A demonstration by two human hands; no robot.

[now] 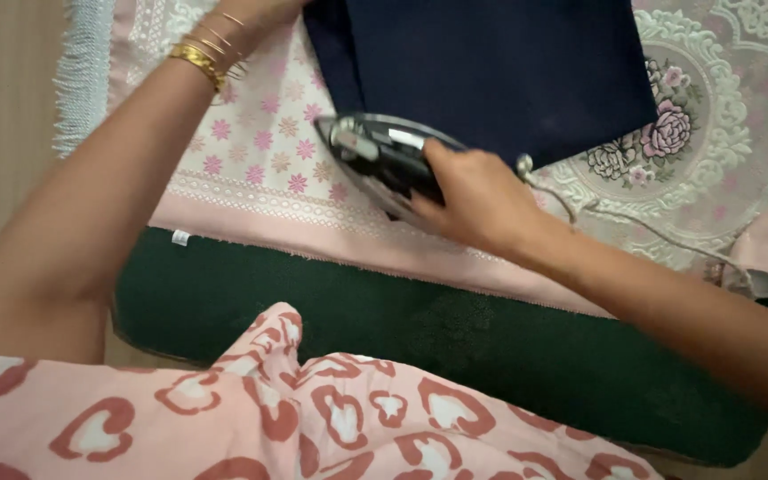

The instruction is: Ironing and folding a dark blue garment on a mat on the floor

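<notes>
The right hand (482,200) is wrapped around the handle of a black and silver electric iron (382,160), its fingers closed on the grip, and the iron's sole rests at the near left corner of a folded navy-blue garment (500,67), half on the cloth and half over the pink flowered sheet (260,151) beneath it. The iron's white cord (633,227) trails off to the right of the garment across the embossed rose-patterned cover (713,133). The left hand (264,11), with gold bangles (206,49) at the wrist, lies at the garment's far left edge and seems to hold it flat; most of that hand is cut off by the frame, so how its fingers are set cannot be told. As a judgement, the pressing is well under way: the navy cloth that shows to the right of the iron looks smooth and free of creases, while the near left corner is under the iron just now and the strip of fabric along the left edge looks not yet gone over. A dark green padded edge (455,347) runs nearer than the garment.
</notes>
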